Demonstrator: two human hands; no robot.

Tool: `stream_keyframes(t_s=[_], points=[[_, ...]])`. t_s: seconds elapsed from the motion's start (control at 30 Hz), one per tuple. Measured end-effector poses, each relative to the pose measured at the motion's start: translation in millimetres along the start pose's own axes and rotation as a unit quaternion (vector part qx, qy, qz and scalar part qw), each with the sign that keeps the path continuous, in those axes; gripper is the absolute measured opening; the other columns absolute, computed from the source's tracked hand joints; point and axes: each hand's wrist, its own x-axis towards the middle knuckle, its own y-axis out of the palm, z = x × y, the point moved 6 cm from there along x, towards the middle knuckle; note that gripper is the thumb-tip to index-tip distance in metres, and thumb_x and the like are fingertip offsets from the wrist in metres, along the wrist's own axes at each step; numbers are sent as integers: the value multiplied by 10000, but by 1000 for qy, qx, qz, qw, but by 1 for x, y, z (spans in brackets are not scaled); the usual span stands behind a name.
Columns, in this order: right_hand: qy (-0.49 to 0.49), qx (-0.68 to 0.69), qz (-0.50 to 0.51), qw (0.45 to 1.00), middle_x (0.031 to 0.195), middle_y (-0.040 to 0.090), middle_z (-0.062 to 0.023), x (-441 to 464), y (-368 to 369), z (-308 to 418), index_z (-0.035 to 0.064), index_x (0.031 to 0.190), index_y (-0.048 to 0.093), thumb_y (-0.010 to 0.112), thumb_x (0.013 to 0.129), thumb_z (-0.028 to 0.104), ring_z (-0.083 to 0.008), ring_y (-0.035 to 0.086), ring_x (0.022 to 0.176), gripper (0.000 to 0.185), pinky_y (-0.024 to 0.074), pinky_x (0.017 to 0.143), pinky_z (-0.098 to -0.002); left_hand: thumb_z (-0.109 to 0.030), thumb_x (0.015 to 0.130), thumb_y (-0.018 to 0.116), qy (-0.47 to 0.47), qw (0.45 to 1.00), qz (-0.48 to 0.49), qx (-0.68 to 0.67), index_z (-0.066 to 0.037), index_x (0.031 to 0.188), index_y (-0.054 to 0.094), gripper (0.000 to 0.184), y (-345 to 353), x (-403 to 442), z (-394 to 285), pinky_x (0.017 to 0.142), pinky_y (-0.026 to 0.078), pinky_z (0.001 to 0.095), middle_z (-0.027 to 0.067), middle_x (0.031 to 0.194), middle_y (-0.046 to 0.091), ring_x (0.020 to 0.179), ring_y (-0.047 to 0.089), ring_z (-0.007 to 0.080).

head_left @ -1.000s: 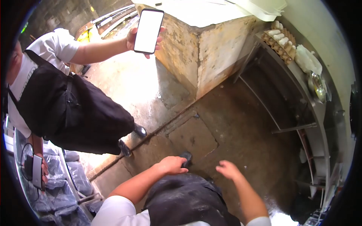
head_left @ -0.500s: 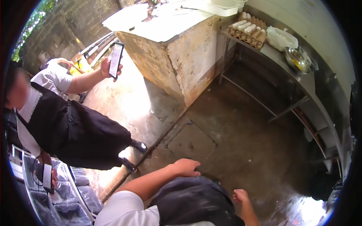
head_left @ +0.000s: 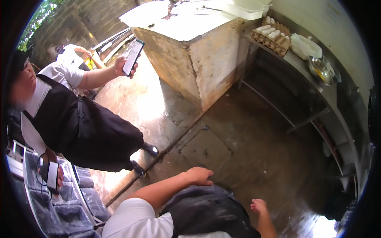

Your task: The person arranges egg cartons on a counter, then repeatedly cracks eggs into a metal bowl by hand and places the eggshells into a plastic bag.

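The right hand (head_left: pixel 258 206) has drawn back, loose-fingered like the left hand (head_left: pixel 200 175); writing on the phone (head_left: pixel 133 58) is illegible.

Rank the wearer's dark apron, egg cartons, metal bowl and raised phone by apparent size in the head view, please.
1. Wearer's dark apron
2. Egg cartons
3. Metal bowl and raised phone: too alike to rank

**Long grey metal table (head_left: pixel 338 100) laden at its far end**

Brown cardboard egg trays (head_left: pixel 270 43) bearing white eggs (head_left: pixel 271 31) sit there, just beside a white plastic bag (head_left: pixel 305 47); near that rests a round, shiny metal bowl (head_left: pixel 316 66). To the left, a blocky masonry table (head_left: pixel 220 55) with stained walls and a glaring white top carries a white rectangular plastic tub (head_left: pixel 244 14). Black shiny boots (head_left: pixel 151 149) stand on the brown, wet-looking concrete floor (head_left: pixel 254 139).
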Motion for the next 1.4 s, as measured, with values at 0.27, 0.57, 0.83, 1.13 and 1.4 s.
stream_keyframes(t_s=[0.27, 0.57, 0.83, 1.13, 1.4], points=[[-25, 47, 4, 999, 787, 678, -59, -7, 10, 30, 77, 1140, 641, 672, 915, 291, -131, 602, 571, 312, 447, 466, -273, -491, 876, 629, 0, 1000, -9, -6, -70, 1271, 591, 578, 8, 3, 11, 936, 503, 465, 199, 1177, 663, 1106, 629, 374], [-11, 27, 10, 1000, 836, 701, -76, 3, 8, 21, 71, 1159, 637, 655, 924, 299, -142, 628, 608, 328, 462, 487, -289, -490, 888, 617, 4, 1000, 10, 1, -54, 1341, 555, 632, -1, 8, 1, 987, 486, 442, 199, 1254, 636, 1163, 606, 364], [-10, 12, -1, 1000, 850, 705, -76, 4, 0, 13, 70, 1162, 637, 652, 921, 312, -149, 637, 616, 341, 473, 504, -303, -501, 889, 611, -9, 1000, 16, 7, -68, 1360, 542, 644, -1, 8, -3, 993, 484, 441, 190, 1271, 631, 1177, 600, 359], [-22, 23, 4, 999, 869, 710, -79, 7, -3, 6, 94, 1203, 615, 624, 941, 319, -149, 650, 625, 346, 503, 490, -298, -475, 861, 643, 20, 999, -44, 10, -76, 1249, 607, 558, 3, 13, -14, 904, 518, 476, 189, 1131, 684, 1078, 643, 370], [-9, 18, 6, 1000, 901, 721, -86, 7, -13, -25, 84, 1166, 634, 621, 943, 314, -171, 672, 632, 321, 516, 488, -321, -496, 863, 643, 6, 1000, -22, 19, -94, 1337, 566, 626, 13, 14, -25, 956, 503, 457, 174, 1219, 660, 1142, 621, 356]])
